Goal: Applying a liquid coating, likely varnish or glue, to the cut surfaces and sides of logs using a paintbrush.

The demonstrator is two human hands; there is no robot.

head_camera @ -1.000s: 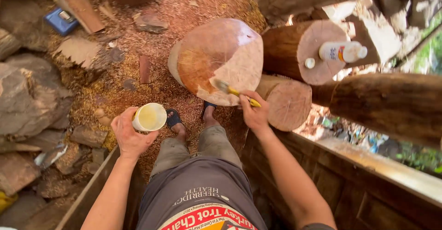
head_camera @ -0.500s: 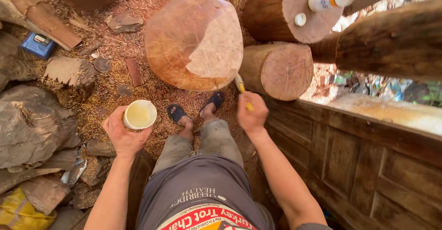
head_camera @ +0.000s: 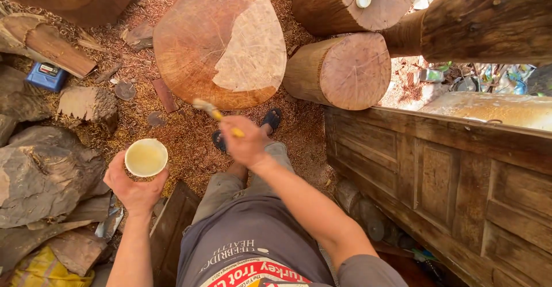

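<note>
Head view: left hand (head_camera: 133, 190) cups small white cup (head_camera: 146, 158) from below, level, so pale liquid stays in. Right hand (head_camera: 246, 143) clamped round yellow-handled brush (head_camera: 214, 113), bristles aimed left toward near edge of big round slab (head_camera: 221, 43), just short of it. Cup sits well left of brush tip.

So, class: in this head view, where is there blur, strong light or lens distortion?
Head view: the right hand and its yellow-handled brush are motion-blurred; the cup in the left hand is sharp; sunlight glares on the ledge at right; the wide lens bends the wooden panel.
</note>
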